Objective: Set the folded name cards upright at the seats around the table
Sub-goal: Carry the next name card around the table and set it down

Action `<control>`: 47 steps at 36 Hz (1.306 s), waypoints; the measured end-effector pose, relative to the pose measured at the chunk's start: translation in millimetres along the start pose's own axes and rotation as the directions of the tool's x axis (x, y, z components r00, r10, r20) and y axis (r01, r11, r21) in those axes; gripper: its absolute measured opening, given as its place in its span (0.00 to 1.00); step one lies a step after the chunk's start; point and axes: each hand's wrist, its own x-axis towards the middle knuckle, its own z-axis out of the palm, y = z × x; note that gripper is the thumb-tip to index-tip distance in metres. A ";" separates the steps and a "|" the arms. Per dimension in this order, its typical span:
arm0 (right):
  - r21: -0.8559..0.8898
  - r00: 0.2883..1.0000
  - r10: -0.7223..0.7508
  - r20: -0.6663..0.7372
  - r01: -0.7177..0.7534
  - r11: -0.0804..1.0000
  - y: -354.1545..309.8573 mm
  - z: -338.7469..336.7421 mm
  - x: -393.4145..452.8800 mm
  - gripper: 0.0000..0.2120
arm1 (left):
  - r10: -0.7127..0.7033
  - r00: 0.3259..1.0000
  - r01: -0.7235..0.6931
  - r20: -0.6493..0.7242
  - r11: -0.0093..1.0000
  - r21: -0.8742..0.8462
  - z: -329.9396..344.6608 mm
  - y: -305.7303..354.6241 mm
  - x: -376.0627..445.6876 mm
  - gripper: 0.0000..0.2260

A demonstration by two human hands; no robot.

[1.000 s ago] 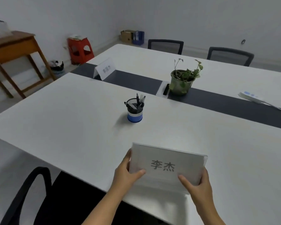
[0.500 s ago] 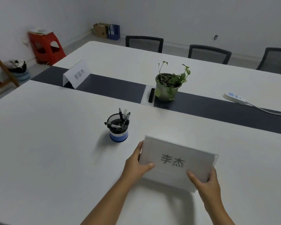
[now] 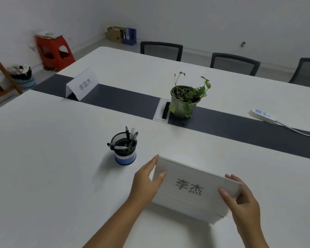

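A folded white name card (image 3: 191, 187) with grey characters stands on the white table (image 3: 52, 158) near its front edge, its printed face toward me. My left hand (image 3: 147, 178) pinches the card's left end, thumb on the front and fingers behind. My right hand (image 3: 240, 199) pinches its right end the same way. A second name card (image 3: 82, 84) stands upright at the far left, on the table's dark middle strip (image 3: 123, 101).
A mesh pen cup (image 3: 124, 147) stands just left of and beyond the held card. A potted plant (image 3: 185, 97) and a cable hatch (image 3: 162, 111) sit on the dark strip; a power strip (image 3: 261, 116) lies at right. Three chairs (image 3: 161, 50) line the far side.
The card has moved forward over the table, away from the front edge and closer to the pen cup, with both hands keeping their hold. The view has shifted right.
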 end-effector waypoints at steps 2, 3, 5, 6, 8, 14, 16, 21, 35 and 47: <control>-0.032 1.000 -0.014 0.007 0.014 0.999 -0.6 -2.6 -0.5 0.20 | 0.013 1.000 -0.013 -0.015 1.000 0.015 1.9 2.1 -2.1 0.24; -0.041 1.000 -0.022 0.013 0.022 0.999 -1.4 -2.1 0.8 0.20 | 0.021 1.000 -0.021 -0.014 1.000 0.015 1.5 2.9 -2.4 0.25; -0.047 1.000 -0.026 0.017 0.026 0.999 -0.3 -4.6 1.5 0.20 | 0.017 1.000 -0.017 -0.010 1.000 0.000 4.3 2.4 -4.2 0.25; -0.050 0.999 -0.033 0.016 0.033 0.998 -1.1 -3.8 1.8 0.19 | 0.016 1.000 -0.016 -0.016 1.000 -0.014 3.9 2.1 -4.3 0.24; -0.078 0.998 -0.055 0.027 0.057 0.995 -5.8 -2.7 0.8 0.20 | 0.012 0.999 -0.013 -0.036 0.999 -0.045 1.9 4.4 -4.2 0.24; -0.247 0.981 -0.188 0.049 0.194 0.949 -35.8 -5.6 -5.3 0.26 | 0.099 0.994 -0.103 -0.047 0.989 -0.105 -11.4 19.0 -1.8 0.25; -0.263 0.966 -0.257 0.034 0.257 0.930 -55.0 0.3 -12.5 0.20 | 0.119 0.990 -0.130 -0.081 0.981 -0.147 -21.9 27.6 -5.6 0.24; -0.283 0.880 -0.470 0.072 0.470 0.836 -94.1 37.6 -31.3 0.26 | 0.162 0.954 -0.228 -0.253 0.939 -0.256 -63.3 34.4 -24.4 0.21; -0.230 0.826 -0.208 0.524 0.372 0.899 -32.6 224.8 -75.4 0.25 | -0.219 0.840 0.074 -0.497 0.953 -0.295 -185.6 -91.4 -68.7 0.19; -0.409 0.794 0.024 0.608 0.287 0.866 19.2 258.4 -64.7 0.26 | -0.400 0.845 0.270 -0.354 0.892 -0.363 -190.9 -148.9 -15.4 0.24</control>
